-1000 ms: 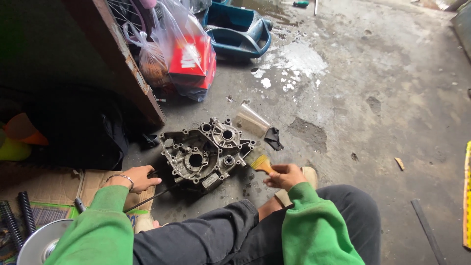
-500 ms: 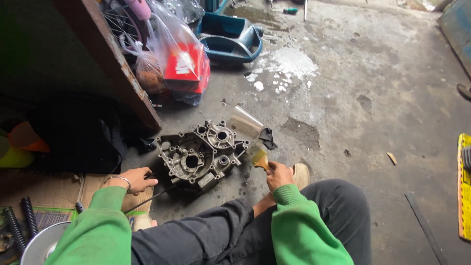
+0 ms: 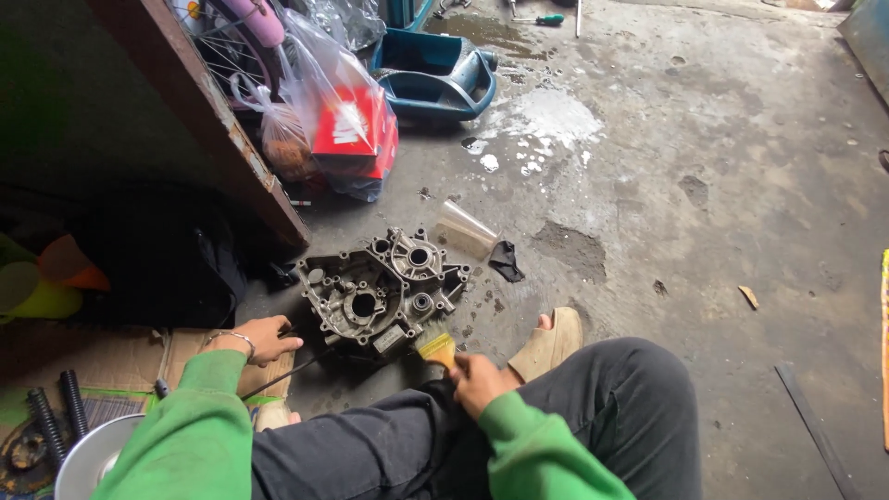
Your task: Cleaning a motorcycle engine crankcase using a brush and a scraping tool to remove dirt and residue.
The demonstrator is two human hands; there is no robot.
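The right hand (image 3: 477, 381) grips a yellow-bristled brush (image 3: 436, 349) at the near edge of the grimy engine casing (image 3: 381, 289) on the concrete floor (image 3: 704, 213), cleaning seemingly unfinished, while the left hand (image 3: 264, 336) rests loosely beside it, its grasp unclear.

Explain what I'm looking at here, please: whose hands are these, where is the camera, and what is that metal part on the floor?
The one picture comes from a camera worn on a person's head, looking down at their own lap and arms in green sleeves. They sit on a stained concrete floor. In front of them lies a grey metal engine casing, full of round openings. The right hand grips a small paintbrush with pale bristles, held at the casing's near edge. The left hand, with a bracelet on the wrist, rests beside the casing on a piece of cardboard. Further off are a clear plastic cup on its side, a dark rag, a plastic bag holding a red box and a blue plastic container.
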